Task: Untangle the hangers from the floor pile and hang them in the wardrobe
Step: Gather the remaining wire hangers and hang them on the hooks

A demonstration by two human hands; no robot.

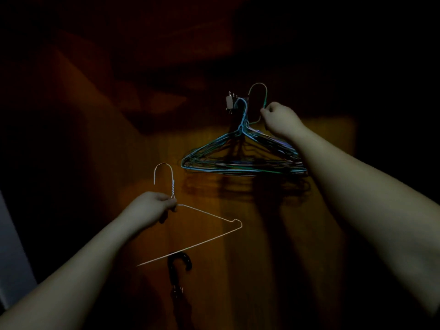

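Holding a white hanger point(190, 225) by its twisted neck, the left hand point(152, 206) has its fingers curled tight. Farther off, the right hand point(278, 120) pinches a green hook point(259, 91), just above a bunch of blue hangers point(238, 158) hanging on a peg point(230, 101) in the dark wooden wardrobe point(333, 129).

No text, label, brand, number or sign can be read anywhere in this dim view.
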